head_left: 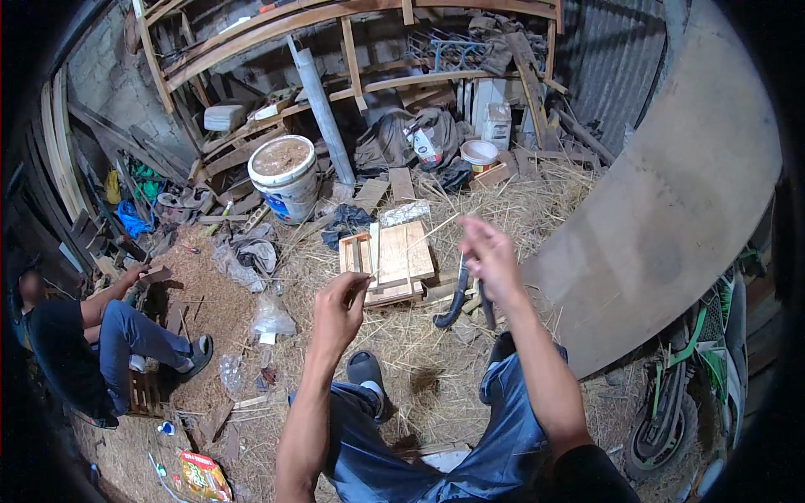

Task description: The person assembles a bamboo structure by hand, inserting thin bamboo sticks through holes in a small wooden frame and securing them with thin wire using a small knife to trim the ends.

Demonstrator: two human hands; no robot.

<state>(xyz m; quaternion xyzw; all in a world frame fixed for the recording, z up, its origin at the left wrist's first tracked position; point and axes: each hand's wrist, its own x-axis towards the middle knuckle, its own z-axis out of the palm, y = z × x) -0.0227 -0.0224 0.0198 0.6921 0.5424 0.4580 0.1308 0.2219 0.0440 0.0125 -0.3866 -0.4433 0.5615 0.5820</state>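
A thin pale strand [432, 234], straw or thread, stretches between my two hands. One end is pinched in the fingertips of my left hand [338, 312]. The other is at the closed fingers of my right hand [490, 258], higher and to the right. Beneath the strand, a small wooden box [355, 253] lies on the straw, with a pale board [408, 250] and narrow strips on it. Beside the box, partly hidden by my right hand, is a tool with black curved handles [454, 307].
A co-worker [67, 352] sits at the left, holding a wood piece [156, 275]. A filled white bucket [285, 172] stands beyond the box. A large curved sheet [662, 201] leans at right, above a green-and-black motorbike [688, 369]. Plastic bags [272, 316] and straw litter the ground.
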